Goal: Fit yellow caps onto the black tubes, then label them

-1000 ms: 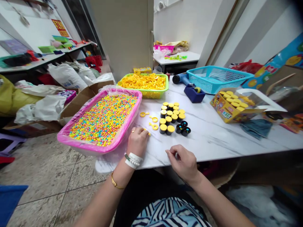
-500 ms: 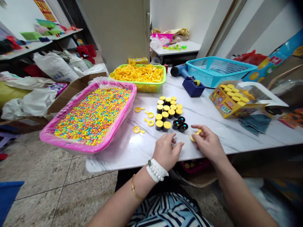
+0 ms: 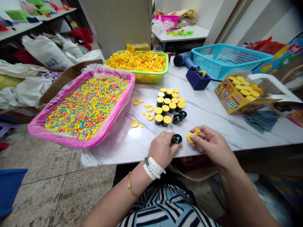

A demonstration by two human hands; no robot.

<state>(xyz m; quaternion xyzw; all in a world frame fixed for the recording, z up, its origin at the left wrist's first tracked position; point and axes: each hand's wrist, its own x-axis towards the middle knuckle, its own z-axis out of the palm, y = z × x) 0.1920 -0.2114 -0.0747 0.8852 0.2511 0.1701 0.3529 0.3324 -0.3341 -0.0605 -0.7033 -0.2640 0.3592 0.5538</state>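
Observation:
My left hand (image 3: pixel 163 147) grips a small black cup (image 3: pixel 176 139), its open top facing up with coloured bits inside. To its right, my right hand (image 3: pixel 209 143) pinches a yellow plastic lid piece (image 3: pixel 192 135) with a tab. Beyond the hands stand two uncapped black cups (image 3: pixel 176 119) and a cluster of black cups with yellow lids (image 3: pixel 167 120). Several yellow ring pieces with tabs (image 3: pixel 134 123) lie on the white table left of the cluster.
A pink tray (image 3: pixel 118 116) of coloured beads stands at left, a green basket (image 3: pixel 166 67) of yellow pieces behind. Toward the right are a blue tape dispenser (image 3: pixel 197 81), a blue basket (image 3: pixel 222 70) and a yellow box (image 3: pixel 233 104) with capped cups.
My left hand has closed on one of the uncapped black cups and drawn it nearer, away from the group. My right hand still holds the yellow piece, now turned. The view has shifted slightly.

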